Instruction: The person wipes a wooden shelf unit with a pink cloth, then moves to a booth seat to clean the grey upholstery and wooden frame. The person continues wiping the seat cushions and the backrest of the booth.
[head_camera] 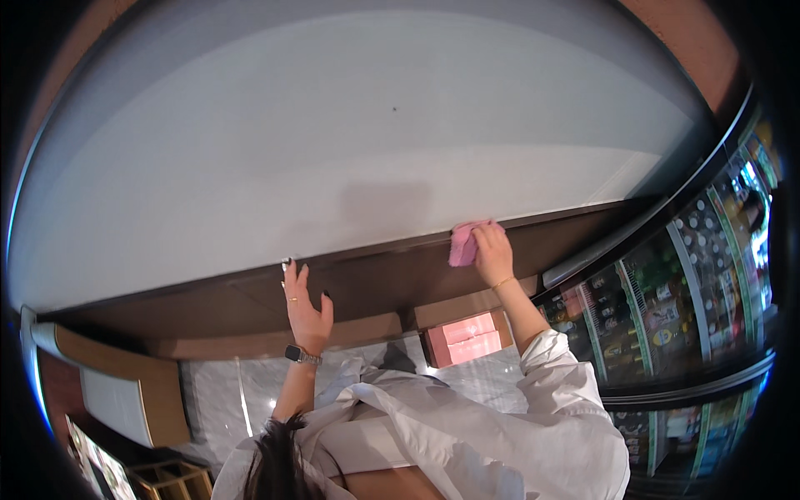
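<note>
My right hand (495,255) grips a folded pink cloth (464,244). The cloth lies against the upper edge of a dark brown ledge (375,284), where it meets a pale grey wall panel (312,125). Farther left, my left hand (307,315) is raised over the same ledge, fingers apart and with nothing held. Its fingertips come close to the bottom of the panel; whether they touch it I cannot tell. Small bright bits show at those fingertips, too small to make out.
A pink cardboard box (469,340) sits on the grey marbled floor (212,390) below the ledge. Glass-fronted shelves of bottles (662,306) curve along the right side. To the left stands a wooden-edged cabinet (165,400), with a wooden rack (175,481) lower down.
</note>
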Motion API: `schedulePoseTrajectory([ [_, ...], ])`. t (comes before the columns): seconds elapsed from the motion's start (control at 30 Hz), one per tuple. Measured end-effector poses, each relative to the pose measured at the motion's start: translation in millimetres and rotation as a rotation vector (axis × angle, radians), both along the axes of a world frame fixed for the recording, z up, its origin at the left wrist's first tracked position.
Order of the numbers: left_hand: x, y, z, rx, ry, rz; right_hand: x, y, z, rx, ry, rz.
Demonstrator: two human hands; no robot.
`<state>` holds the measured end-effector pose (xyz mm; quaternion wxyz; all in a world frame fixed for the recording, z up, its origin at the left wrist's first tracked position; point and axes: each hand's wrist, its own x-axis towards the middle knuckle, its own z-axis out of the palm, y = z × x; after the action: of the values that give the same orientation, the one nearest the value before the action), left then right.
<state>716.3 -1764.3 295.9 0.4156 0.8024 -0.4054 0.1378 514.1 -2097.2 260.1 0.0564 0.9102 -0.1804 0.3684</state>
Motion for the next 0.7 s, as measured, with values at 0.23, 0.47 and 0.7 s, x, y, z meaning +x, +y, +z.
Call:
schedulePoseTrajectory([
  [0.23,-24.9,-9.9,-14.2,-0.061,0.073,0.206,-42.3,-92.5,7.6,0.009,0.001,-0.097],
  [0.47,-60.6,-11.2,-31.1,-0.044,0.147,0.312,-88.6,-173.6,-2.6,0.143,-0.043,-0.369],
  [0.7,-93.1,-12.7,-34.2,-0.063,0.170,0.353,-71.2,-139.9,-10.2,0.191,-0.164,-0.252],
])
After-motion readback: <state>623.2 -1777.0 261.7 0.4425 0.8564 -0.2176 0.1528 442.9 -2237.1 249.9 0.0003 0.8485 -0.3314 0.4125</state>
